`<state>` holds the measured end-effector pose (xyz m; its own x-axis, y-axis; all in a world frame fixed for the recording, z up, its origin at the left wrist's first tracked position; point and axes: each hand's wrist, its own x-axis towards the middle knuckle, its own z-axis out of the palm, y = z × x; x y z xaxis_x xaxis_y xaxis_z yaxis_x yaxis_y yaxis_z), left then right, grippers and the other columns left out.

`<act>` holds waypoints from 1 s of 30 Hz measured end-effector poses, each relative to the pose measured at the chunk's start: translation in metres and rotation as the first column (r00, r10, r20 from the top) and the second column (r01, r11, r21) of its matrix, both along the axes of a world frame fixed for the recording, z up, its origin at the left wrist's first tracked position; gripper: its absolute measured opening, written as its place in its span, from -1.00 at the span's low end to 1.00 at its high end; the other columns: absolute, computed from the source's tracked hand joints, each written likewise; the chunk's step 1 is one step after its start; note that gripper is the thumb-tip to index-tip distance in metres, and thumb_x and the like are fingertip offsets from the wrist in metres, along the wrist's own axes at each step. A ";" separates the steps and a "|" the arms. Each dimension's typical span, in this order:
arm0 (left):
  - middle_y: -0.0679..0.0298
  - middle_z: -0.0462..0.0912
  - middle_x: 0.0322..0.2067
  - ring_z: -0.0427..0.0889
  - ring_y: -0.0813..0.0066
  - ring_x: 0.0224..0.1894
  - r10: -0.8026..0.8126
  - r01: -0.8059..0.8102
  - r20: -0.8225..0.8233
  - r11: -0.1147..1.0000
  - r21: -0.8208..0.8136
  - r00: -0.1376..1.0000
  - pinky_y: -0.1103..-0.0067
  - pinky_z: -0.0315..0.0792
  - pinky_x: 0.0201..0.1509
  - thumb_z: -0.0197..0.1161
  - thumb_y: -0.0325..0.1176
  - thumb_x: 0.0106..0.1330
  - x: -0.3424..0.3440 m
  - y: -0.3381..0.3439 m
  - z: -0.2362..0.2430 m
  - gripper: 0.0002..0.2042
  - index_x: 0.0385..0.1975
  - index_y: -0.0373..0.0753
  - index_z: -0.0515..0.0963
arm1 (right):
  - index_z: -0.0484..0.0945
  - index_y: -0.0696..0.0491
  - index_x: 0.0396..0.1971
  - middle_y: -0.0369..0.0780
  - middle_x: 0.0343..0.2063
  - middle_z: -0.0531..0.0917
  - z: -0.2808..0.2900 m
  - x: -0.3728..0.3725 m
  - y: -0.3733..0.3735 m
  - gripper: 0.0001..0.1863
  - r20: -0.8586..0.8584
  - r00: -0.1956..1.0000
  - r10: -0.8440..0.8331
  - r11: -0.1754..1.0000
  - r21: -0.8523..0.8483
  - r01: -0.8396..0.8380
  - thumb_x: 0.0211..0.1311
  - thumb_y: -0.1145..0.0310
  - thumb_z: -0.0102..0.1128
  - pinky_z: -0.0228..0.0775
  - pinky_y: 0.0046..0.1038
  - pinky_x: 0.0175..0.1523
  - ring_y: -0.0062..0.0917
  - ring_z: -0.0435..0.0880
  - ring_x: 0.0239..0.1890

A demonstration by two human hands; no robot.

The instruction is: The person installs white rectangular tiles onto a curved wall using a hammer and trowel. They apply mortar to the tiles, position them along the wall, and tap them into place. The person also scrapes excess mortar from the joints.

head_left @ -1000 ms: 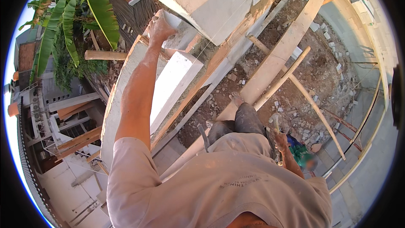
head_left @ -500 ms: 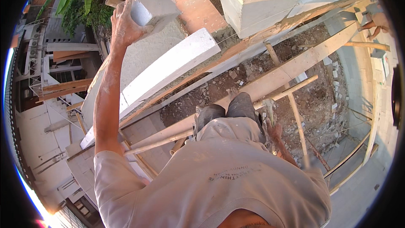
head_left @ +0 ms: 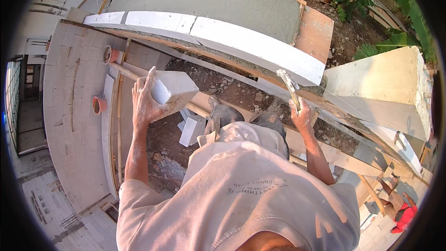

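My left hand is closed round the end of a pale lightweight concrete block, holding it in the air on the near side of the wall. The block's bright end face shows beside my fingers. My right hand grips the handle of a mortar-caked trowel, seen nearly edge-on. Its tip is close to the white block course along the wall's near edge. Behind that course lies a grey mortar surface. The course has narrow joints, and a reddish-brown board stands at its right end.
A large cream block-like pillar stands at the right. Planks and bamboo poles cross below me over rubble. Another white block is near my leg. Two orange buckets stand left. A person in red is lower right.
My view has turned, so the wall now runs across the top. The block in my left hand is now nearer to me. My right hand has risen from beside my leg with the trowel.
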<state>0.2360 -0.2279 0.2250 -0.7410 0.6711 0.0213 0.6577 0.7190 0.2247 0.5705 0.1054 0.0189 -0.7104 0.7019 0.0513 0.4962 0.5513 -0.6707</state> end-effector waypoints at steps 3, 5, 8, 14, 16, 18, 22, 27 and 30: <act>0.09 0.46 -0.08 0.44 0.03 0.01 0.276 -0.273 0.021 0.957 -0.100 0.961 0.25 0.29 0.16 0.51 -0.20 -0.46 0.024 -0.084 -0.075 0.08 0.34 -0.12 0.26 | 0.58 0.14 -0.24 0.01 -0.48 0.64 0.019 -0.093 0.011 -0.69 -0.008 0.994 0.108 0.994 0.019 -0.108 0.25 0.18 0.23 0.46 -0.14 -0.27 -0.05 0.65 -0.38; 0.10 0.46 -0.11 0.44 0.03 0.00 0.416 -0.405 0.034 0.898 -0.174 0.909 0.25 0.30 0.14 0.51 -0.26 -0.48 0.037 -0.128 -0.107 0.08 0.33 -0.11 0.26 | 0.59 0.14 -0.23 -0.01 -0.46 0.65 0.027 -0.155 0.018 -0.68 -0.037 0.986 0.160 0.984 0.082 -0.157 0.24 0.16 0.22 0.47 -0.14 -0.22 -0.07 0.66 -0.34; 0.08 0.46 -0.13 0.43 0.01 -0.01 0.584 -0.544 0.121 0.799 -0.256 0.802 0.25 0.31 0.11 0.48 -0.26 -0.54 0.070 -0.196 -0.156 0.10 0.33 -0.12 0.27 | 0.60 0.13 -0.20 -0.02 -0.39 0.66 0.037 -0.254 0.008 -0.66 0.065 0.961 0.268 0.946 0.172 -0.276 0.23 0.14 0.22 0.48 -0.14 -0.14 -0.09 0.67 -0.26; -0.02 0.46 -0.20 0.47 -0.09 -0.15 0.730 -0.641 0.291 0.683 -0.351 0.618 0.21 0.36 -0.03 0.47 -0.11 -0.45 0.153 -0.303 -0.213 0.09 0.34 -0.20 0.25 | 0.60 0.13 -0.17 -0.02 -0.20 0.65 0.028 -0.476 -0.043 -0.64 0.259 0.873 0.413 0.855 0.220 -0.470 0.24 0.13 0.19 0.47 -0.11 0.00 -0.09 0.64 -0.11; -0.07 0.47 -0.21 0.48 -0.12 -0.17 0.764 -0.688 0.314 0.645 -0.334 0.564 0.18 0.38 -0.06 0.50 0.05 -0.45 0.178 -0.323 -0.218 0.16 0.36 -0.23 0.22 | 0.60 0.14 -0.18 -0.02 -0.18 0.64 0.015 -0.542 -0.066 -0.64 0.272 0.840 0.470 0.821 0.215 -0.529 0.24 0.13 0.18 0.46 -0.10 0.02 -0.09 0.64 -0.08; -0.10 0.46 -0.21 0.48 -0.14 -0.17 0.813 -0.733 0.327 0.579 -0.357 0.482 0.16 0.39 -0.06 0.51 0.13 -0.46 0.195 -0.331 -0.214 0.18 0.36 -0.23 0.21 | 0.60 0.14 -0.20 -0.02 -0.17 0.64 0.003 -0.597 -0.090 -0.64 0.274 0.810 0.518 0.786 0.221 -0.578 0.25 0.12 0.17 0.45 -0.09 0.03 -0.10 0.63 -0.07; -0.11 0.45 -0.15 0.48 -0.15 -0.08 0.915 -0.783 0.313 0.385 -0.489 0.255 0.16 0.41 0.01 0.57 -0.09 -0.40 0.191 -0.330 -0.191 0.16 0.39 -0.19 0.12 | 0.58 0.13 -0.15 -0.04 -0.18 0.61 -0.017 -0.674 -0.126 -0.64 0.295 0.802 0.519 0.748 0.298 -0.593 0.29 0.12 0.13 0.44 -0.08 0.05 -0.11 0.59 -0.03; -0.10 0.45 -0.13 0.48 -0.14 -0.05 0.952 -0.828 0.282 0.249 -0.503 0.116 0.17 0.42 0.05 0.59 -0.19 -0.38 0.181 -0.322 -0.176 0.15 0.39 -0.19 0.12 | 0.57 0.04 -0.02 -0.10 -0.17 0.56 -0.044 -0.687 -0.141 -0.57 0.316 0.817 0.482 0.724 0.382 -0.574 0.29 0.04 0.13 0.44 -0.11 0.06 -0.18 0.51 0.00; -0.09 0.47 -0.13 0.49 -0.14 -0.06 0.946 -0.844 0.301 0.254 -0.472 0.117 0.17 0.42 0.04 0.60 -0.17 -0.39 0.150 -0.327 -0.174 0.15 0.38 -0.21 0.13 | 0.57 0.03 0.00 -0.14 -0.17 0.53 -0.050 -0.687 -0.139 -0.55 0.314 0.831 0.460 0.708 0.435 -0.556 0.30 0.01 0.11 0.45 -0.12 0.06 -0.21 0.50 0.00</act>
